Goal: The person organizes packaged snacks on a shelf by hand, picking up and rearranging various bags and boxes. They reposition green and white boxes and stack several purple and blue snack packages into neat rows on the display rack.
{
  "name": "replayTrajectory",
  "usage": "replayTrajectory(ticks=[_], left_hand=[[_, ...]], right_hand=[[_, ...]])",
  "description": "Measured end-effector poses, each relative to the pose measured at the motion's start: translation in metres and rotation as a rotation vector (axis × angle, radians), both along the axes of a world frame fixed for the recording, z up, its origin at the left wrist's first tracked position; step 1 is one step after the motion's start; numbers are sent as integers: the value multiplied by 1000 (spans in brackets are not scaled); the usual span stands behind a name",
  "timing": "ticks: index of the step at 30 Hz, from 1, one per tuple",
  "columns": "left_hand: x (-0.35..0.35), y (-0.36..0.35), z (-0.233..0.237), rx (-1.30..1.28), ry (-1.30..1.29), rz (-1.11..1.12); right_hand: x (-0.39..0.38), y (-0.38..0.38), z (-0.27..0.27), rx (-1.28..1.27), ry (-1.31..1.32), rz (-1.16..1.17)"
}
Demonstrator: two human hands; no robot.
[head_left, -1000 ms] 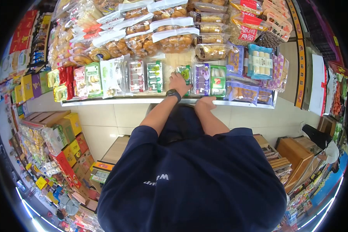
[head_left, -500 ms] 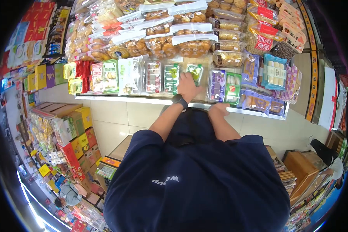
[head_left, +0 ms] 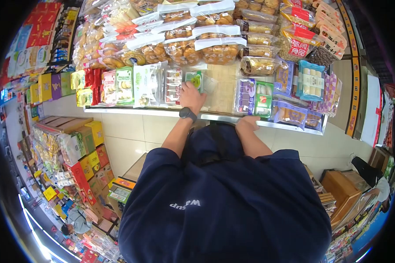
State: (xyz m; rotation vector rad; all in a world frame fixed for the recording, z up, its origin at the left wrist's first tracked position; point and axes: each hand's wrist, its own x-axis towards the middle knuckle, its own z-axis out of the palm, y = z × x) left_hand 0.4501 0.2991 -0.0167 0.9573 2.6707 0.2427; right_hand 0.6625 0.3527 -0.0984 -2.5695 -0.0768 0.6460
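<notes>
My left hand (head_left: pixel 192 97), with a dark watch on the wrist, is on a clear-and-green snack pack (head_left: pixel 194 79) near the front of the display shelf. Its fingers are bent over the pack and hide its lower part. Directly left of that hand stand packs with dark red labels (head_left: pixel 174 85). My right hand (head_left: pixel 247 125) is closed over the metal front edge (head_left: pixel 219 118) of the shelf; its fingertips are partly hidden. Just beyond it lie a purple pack (head_left: pixel 247 96) and a green tray pack (head_left: pixel 263 100).
Bagged pastries (head_left: pixel 219 50) fill the back of the shelf. Bare wooden board (head_left: pixel 221 90) shows between the green pack and the purple one. Boxed goods (head_left: pixel 90 162) are stacked at left, a wooden cabinet (head_left: pixel 342 193) stands at right, and other people are in the lower corners.
My left hand has moved left along the shelf with a green pack, uncovering the board where that pack lay. My right hand stays at the edge.
</notes>
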Motion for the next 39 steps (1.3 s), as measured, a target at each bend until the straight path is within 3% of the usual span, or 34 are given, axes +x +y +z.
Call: replayTrajectory(ticks=[7, 10, 13, 16, 19, 27, 30, 33, 36, 38, 39], left_hand=[[18, -6, -21, -17, 157, -68], [22, -8, -24, 123, 193, -300], [31, -11, -21, 92, 36, -398], [35, -24, -33, 86, 178, -518], [30, -36, -37, -124, 188, -534], [31, -33, -42, -177, 166, -466], [36, -28, -44, -237, 267, -461], [47, -18, -35, -181, 234, -420], [69, 3, -31, 209, -87, -428], [101, 29, -21, 257, -244, -322], [115, 43, -14, 210, -287, -299]], right_hand=[[-3, -1, 6, 12, 6, 21], [-6, 2, 19, -39, 20, 21], [-4, 2, 12, -64, 23, 29], [-3, 1, 6, -58, 11, 20], [-2, 0, 7, -59, 6, 43], [-4, 2, 28, 20, 84, 23], [1, -2, 25, 53, 114, 47], [10, -9, 14, 185, 148, 88], [24, -19, -12, 360, 180, 183], [42, -27, -46, 487, 184, 309], [50, -29, -50, 427, 176, 365]])
